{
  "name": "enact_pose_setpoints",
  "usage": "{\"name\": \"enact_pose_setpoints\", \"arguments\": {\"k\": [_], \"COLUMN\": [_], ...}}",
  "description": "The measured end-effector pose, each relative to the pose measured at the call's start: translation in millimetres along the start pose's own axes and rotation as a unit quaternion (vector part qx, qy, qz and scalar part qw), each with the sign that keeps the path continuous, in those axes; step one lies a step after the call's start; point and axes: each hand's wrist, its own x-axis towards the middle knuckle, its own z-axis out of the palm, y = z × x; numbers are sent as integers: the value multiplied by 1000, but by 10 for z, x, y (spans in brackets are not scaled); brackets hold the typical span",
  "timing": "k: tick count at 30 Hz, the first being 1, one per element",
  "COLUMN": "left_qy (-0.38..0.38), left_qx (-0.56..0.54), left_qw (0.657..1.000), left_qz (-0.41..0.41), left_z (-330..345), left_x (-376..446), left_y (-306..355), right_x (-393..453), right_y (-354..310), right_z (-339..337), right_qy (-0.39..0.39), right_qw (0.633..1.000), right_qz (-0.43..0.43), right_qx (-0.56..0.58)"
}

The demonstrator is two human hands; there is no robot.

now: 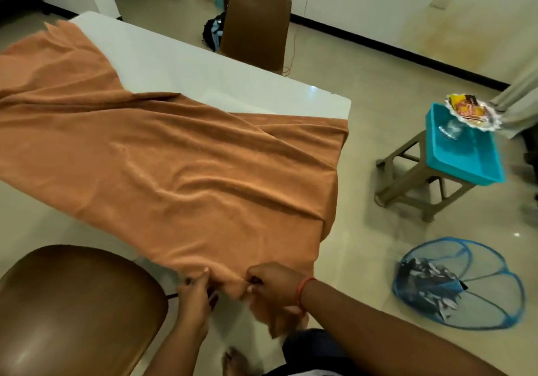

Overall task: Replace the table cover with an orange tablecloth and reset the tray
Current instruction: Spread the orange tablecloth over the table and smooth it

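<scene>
Just left of the fingers a glossy brown rounded chair back (72, 308) crowds the near bench corner. Both the left hand (194, 297) and right hand (272, 286) pinch the near hem of the rumpled orange terry tablecloth (174, 166), which lies skewed across the white rectangular bench (186, 69). Far right of the fingers, on cream floor tiles, a turquoise plastic tray (465, 154) on a grey-brown plastic stool (407, 183) holds a clear glass. A blue mesh basket (460, 282) lies nearer, holding crumpled dark material.

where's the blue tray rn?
Head view, right side: the blue tray sits on a brown plastic stool on the floor, off the table, with the blue mesh basket lying nearer the camera.
</scene>
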Motion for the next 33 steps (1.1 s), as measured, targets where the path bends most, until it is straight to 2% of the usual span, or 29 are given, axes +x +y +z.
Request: {"name": "enact_pose_setpoints", "arguments": {"k": [2,5,9,13,16,18,20,22,23,26,33], "left_qy": [-14,32,159,229,310,372,406,367,331,239,202], "left_qx": [-67,-77,8,76,229,275,356,513,576,634,634], "left_qw": [997,996,987,970,922,879,814,724,696,692,687], "left_qz": [-33,-29,22,38,39,113,214,279,272,249,292], "left_z": [90,234,302,514,670,1048,1381,1645,1816,2493,3612], "left_x": [-32,-79,-21,-27,-106,-186,-276,-196,-164,-266,-180], "left_y": [-84,-78,-81,-64,-75,-186,-256,-273,-276,-243,137], "right_x": [-53,-176,-372,-422,-369,-342,-289,-279,-271,-145,645], "right_y": [32,218,785,1456,1754,2140,2486,2713,2808,3006,3176], "right_z": [-81,-316,-703,-1147,-1447,-1758,-1997,-2219,-2321,-2643,-3455], "right_qy": [0,58,93,113,133,128,128,108,96,91,163], "right_qw": [1000,998,994,988,987,988,989,992,994,995,986], "right_qz": [3,19,57,81,63,37,19,11,6,-7,-7], "right_qx": [7,6,32,65,67,77,74,67,61,47,-24]}}
